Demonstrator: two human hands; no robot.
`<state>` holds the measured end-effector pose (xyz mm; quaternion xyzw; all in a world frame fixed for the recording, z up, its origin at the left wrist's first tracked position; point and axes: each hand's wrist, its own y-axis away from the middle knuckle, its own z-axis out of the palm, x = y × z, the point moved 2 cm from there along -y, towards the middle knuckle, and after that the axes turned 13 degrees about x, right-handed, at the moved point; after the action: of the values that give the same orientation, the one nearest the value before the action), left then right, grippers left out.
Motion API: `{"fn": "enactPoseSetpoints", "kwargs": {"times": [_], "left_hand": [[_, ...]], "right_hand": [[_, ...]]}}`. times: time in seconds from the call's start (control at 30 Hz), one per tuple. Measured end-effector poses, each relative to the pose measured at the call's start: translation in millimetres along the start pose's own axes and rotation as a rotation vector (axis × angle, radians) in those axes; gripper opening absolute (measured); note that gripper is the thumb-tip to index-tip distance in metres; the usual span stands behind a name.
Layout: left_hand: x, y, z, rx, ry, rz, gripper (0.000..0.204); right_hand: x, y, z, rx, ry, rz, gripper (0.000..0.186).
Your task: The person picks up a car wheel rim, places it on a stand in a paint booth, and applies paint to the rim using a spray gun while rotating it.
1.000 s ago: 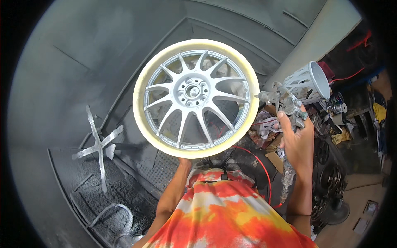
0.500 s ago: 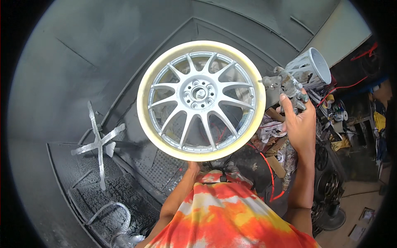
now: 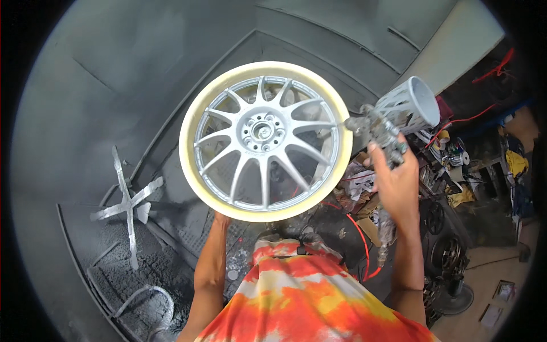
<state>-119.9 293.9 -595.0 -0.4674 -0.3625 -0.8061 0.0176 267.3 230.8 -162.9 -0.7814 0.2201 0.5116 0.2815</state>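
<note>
A silver multi-spoke car wheel [image 3: 276,171] with a pale yellow outer lip faces up in the middle of the view. At its right edge, my right hand [image 3: 394,176] is closed round a paint-smeared spray gun [image 3: 379,134]. The gun's nozzle points left at the lip, very near it. A grey-streaked paint cup [image 3: 410,105] sits tilted on the gun. My left hand [image 3: 223,219] reaches under the near left edge of the wheel; the rim hides its fingers, so its grip cannot be made out.
Left stands a silver-coated cross-shaped stand [image 3: 128,205]. A red hose [image 3: 364,242] hangs below the gun toward the floor. Grey booth walls [image 3: 142,51] rise behind and at left. Rags, tape rolls and cans clutter the right side, with dark round parts [image 3: 453,296] lower down.
My left hand has moved left along the near underside of the wheel, and the spokes have turned slightly. The spray gun stays at the right edge. The whole view has shifted a little.
</note>
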Motion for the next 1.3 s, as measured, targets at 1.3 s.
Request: {"fn": "enactPoseSetpoints", "kwargs": {"times": [1.3], "left_hand": [[-77, 105, 18, 0.01, 0.004, -0.374, 0.052]], "right_hand": [[-5, 49, -11, -0.1, 0.048, 0.083, 0.019]]}}
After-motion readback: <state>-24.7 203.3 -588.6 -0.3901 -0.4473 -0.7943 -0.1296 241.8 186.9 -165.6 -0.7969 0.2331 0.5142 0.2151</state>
